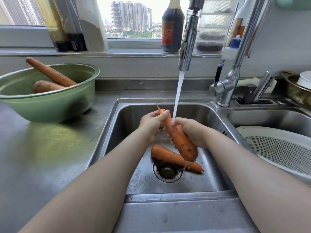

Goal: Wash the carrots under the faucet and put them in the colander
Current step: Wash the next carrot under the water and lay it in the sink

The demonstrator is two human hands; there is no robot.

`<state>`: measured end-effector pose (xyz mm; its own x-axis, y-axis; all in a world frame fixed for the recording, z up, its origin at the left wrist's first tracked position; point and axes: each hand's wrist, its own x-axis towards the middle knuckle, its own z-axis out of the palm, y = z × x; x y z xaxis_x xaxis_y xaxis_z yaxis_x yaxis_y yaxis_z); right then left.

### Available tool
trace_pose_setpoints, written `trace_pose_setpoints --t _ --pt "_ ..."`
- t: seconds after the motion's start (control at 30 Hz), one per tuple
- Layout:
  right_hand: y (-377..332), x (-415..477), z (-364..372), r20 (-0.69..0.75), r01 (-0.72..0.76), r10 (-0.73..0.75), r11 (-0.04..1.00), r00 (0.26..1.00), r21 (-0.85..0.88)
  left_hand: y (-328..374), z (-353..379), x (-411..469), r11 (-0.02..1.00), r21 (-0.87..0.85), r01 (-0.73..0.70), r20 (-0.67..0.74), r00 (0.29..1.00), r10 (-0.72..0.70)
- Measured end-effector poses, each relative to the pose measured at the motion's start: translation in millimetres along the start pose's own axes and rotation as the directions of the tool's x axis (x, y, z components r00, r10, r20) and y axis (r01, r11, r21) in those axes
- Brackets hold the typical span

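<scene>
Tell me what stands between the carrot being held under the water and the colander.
Nothing visible blocks it. The left hand and right hand both grip the carrot. The colander sits to the right with its mouth open, and only the low sink rim lies between them.

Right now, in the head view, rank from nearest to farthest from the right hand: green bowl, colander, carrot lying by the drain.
1. Carrot lying by the drain, just below the right hand.
2. Colander, on the right.
3. Green bowl, far left.
</scene>
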<state>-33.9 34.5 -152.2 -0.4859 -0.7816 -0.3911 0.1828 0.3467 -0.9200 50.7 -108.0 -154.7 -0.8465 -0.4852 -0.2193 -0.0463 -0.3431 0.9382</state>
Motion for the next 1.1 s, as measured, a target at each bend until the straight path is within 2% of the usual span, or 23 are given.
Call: trace_pose_setpoints --t 0.1,0.27,0.43,0.6,0.77,0.87,0.97,1.1 --pt "1 -1 -3 0.073 0.010 -0.011 1.000 0.997 0.009 2 -1 -1 1.000 -0.016 0.015 -0.034 0.999 -0.015" --pt "2 2 3 -0.002 0.063 -0.063 0.998 0.998 0.008 2 -2 1 1.000 0.022 0.001 -0.043 0.999 0.000" --pt "4 1 -5 0.038 0.017 -0.017 1.000 0.999 -0.014 -1 -1 2 0.999 0.031 -0.006 -0.050 0.999 0.008" --pt "5 3 -2 -0.052 0.022 -0.023 1.000 0.998 -0.020 -2 0 1 0.999 0.037 -0.016 -0.027 0.999 0.017" --pt "4 -1 -6 -0.016 -0.054 0.053 0.995 0.998 -0.085 -4 -1 0 0.999 0.033 -0.012 -0.023 1.000 0.013" --pt "4 1 -3 -0.047 -0.018 0.014 0.996 0.999 -0.089 -4 -1 1 1.000 0.022 0.000 -0.021 1.000 0.000" --pt "2 1 5 -0.107 0.026 -0.037 0.995 0.994 -0.095 -3 -2 1 0.999 0.036 0.013 0.017 1.000 -0.014" --pt "-4 -2 10 -0.213 0.010 -0.030 0.996 0.977 -0.093 1 -4 -3 0.999 0.037 0.040 0.177 0.983 -0.046"
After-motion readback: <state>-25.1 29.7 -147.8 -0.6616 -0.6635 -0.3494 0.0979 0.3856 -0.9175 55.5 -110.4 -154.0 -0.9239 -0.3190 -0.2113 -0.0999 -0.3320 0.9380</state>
